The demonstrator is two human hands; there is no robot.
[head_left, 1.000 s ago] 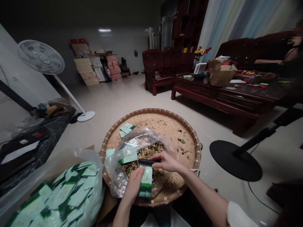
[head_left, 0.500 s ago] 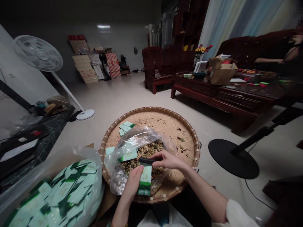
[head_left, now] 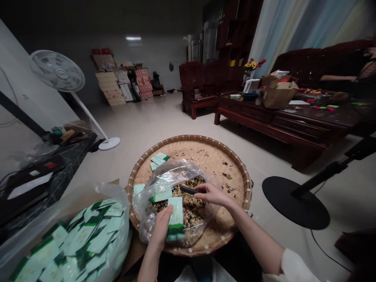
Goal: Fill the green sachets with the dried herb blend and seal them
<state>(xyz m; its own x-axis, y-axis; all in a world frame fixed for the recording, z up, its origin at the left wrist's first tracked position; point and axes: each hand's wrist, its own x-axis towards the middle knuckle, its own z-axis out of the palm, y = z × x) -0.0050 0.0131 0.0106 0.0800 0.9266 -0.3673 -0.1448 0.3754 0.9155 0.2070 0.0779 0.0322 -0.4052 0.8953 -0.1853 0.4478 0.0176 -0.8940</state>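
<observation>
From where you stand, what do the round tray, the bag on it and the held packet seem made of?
Round tray: probably bamboo, matte, going by its woven surface and bound edge. Bag: thin plastic, glossy, as it is see-through and its creases shine. Packet, in the left hand: paper or film, smooth-looking, with crisp print and straight edges; I can't tell which.

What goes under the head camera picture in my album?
Left hand holds a flat green packet, right hand a slim black tool, over a clear plastic bag on a round woven tray.
</observation>
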